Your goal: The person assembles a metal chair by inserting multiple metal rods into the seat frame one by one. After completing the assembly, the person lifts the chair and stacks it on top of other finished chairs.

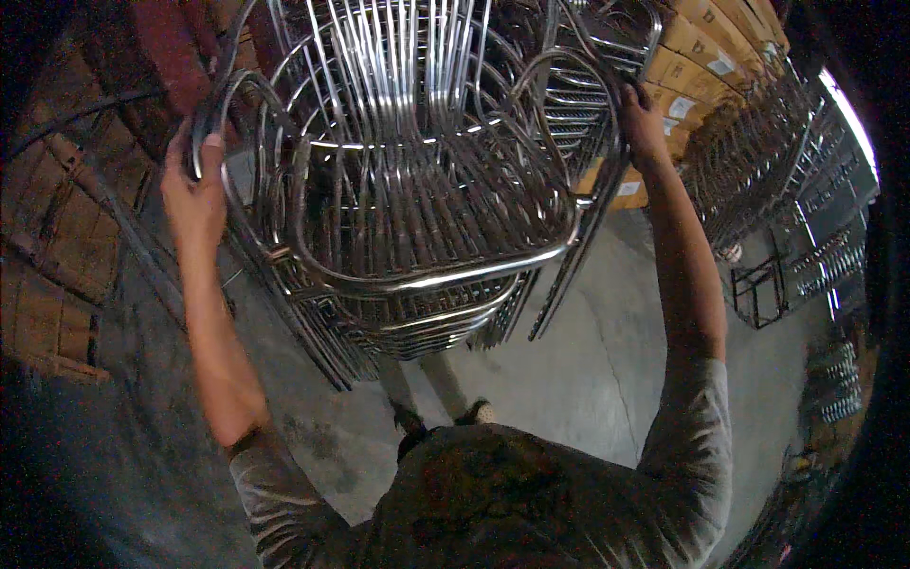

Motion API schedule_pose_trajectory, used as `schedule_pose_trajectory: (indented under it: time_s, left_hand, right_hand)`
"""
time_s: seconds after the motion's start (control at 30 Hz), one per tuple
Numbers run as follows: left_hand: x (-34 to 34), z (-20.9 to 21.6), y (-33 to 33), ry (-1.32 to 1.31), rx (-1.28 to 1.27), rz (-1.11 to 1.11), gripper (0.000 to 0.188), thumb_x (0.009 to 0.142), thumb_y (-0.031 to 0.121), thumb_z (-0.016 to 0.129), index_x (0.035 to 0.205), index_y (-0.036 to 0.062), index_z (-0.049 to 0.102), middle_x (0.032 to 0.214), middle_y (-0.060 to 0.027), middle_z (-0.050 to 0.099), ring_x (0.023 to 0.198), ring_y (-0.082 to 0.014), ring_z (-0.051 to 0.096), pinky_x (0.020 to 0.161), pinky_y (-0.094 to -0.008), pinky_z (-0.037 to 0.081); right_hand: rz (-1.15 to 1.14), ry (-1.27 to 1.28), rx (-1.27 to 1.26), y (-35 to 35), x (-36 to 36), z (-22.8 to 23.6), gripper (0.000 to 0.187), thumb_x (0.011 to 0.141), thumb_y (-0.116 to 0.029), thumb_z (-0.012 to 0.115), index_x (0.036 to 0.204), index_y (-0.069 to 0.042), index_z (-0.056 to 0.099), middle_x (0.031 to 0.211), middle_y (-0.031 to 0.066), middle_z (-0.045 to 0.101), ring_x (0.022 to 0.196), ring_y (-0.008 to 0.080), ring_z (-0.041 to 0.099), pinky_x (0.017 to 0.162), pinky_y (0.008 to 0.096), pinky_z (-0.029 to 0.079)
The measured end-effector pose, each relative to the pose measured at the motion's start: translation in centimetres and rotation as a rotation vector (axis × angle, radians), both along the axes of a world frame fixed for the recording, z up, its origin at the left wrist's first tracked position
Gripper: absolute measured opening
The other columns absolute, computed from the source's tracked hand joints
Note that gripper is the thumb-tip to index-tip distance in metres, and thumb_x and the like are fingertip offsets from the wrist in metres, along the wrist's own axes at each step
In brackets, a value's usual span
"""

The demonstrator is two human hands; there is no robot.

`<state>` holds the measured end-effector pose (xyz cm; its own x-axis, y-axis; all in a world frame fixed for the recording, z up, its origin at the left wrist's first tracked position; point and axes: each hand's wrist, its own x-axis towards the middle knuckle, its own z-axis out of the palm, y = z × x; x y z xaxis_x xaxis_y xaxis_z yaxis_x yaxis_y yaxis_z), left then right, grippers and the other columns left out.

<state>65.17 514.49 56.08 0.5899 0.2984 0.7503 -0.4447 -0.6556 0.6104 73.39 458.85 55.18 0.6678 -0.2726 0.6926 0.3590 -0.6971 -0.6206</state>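
Observation:
A stack of shiny metal tube chair frames (445,282) rises in front of me, with curved armrests at both sides and many bars across the seats and backs. My left hand (196,180) is closed round the curved tube at the stack's left armrest. On the other side, my right hand (643,133) grips the right armrest tube, its fingers partly hidden behind the metal. Both arms are stretched forward. Legs of the nested frames hang below the seats, and the stack hides much of the floor beneath it. I cannot tell how many frames I bear.
Brown cardboard boxes (697,62) are piled at the far right. More metal frames (758,171) stand beside them, near a dark open metal stand (758,289). Brown cartons (57,294) line the left, with a metal bar crossing them. Grey concrete floor (569,389) shows around my feet.

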Motion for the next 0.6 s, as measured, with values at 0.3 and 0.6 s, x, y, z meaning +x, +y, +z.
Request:
schedule_pose_trajectory:
  time_s: [0.3, 0.6]
  left_hand:
    - [-0.7, -0.2, 0.3, -0.036, -0.027, -0.075, 0.051, 0.085, 0.027, 0.070, 0.123, -0.0023, 0.053, 0.106, -0.0143, 0.065, 0.094, -0.0210, 0.062, 0.086, -0.0319, 0.047]
    - [3.1, -0.4, 3.7, -0.099, -0.051, -0.603, 0.057, 0.077, 0.017, 0.074, 0.116, -0.0009, 0.036, 0.106, -0.0262, 0.055, 0.099, -0.0400, 0.058, 0.086, -0.0432, 0.045]
  right_hand:
    - [-0.393, -0.103, -0.414, 7.2, -5.7, 4.1, 0.040, 0.093, -0.024, 0.057, 0.131, -0.014, 0.053, 0.101, 0.0162, 0.067, 0.085, 0.0264, 0.064, 0.076, 0.0355, 0.050]
    - [0.524, 0.181, -0.471, 44.5, -14.3, 3.1, 0.103, 0.074, -0.038, 0.078, 0.145, 0.004, 0.016, 0.132, 0.0316, 0.045, 0.123, 0.0434, 0.046, 0.101, 0.0437, 0.041]
